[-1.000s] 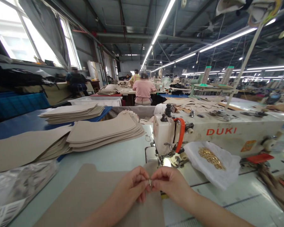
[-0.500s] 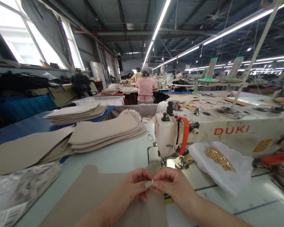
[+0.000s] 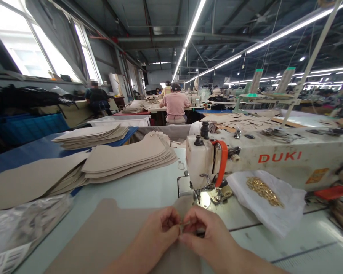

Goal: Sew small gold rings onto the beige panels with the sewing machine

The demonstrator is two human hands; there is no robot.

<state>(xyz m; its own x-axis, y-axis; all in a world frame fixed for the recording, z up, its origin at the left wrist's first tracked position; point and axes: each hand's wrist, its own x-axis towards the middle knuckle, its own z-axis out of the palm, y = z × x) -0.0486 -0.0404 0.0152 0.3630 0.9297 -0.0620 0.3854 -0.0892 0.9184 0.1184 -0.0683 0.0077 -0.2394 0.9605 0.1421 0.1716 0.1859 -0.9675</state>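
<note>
In front of the sewing machine's needle area, my left hand (image 3: 160,234) and my right hand (image 3: 210,232) meet, fingertips pinched together. Between them is a small gold metal ring (image 3: 184,223) with a short beige strip (image 3: 181,229) at it; the fingers hide most of both. Beneath my hands a large beige fabric panel (image 3: 103,232) lies flat on the table, its upper right part reaching the machine (image 3: 200,160). Right of the needle, several gold rings (image 3: 264,192) rest on a white cloth or bag (image 3: 282,219).
Stacks of cut beige panels (image 3: 125,160) lie at the left, with a clear plastic bag (image 3: 25,224) nearer me. Thread cones (image 3: 255,82) stand behind the machine. A person in a pink top (image 3: 175,104) sits further ahead, back turned.
The beige strip that stuck out between my fingertips is now mostly hidden. My right fingers have shifted and curl around the ring; the fabric panel is nearly unmoved.
</note>
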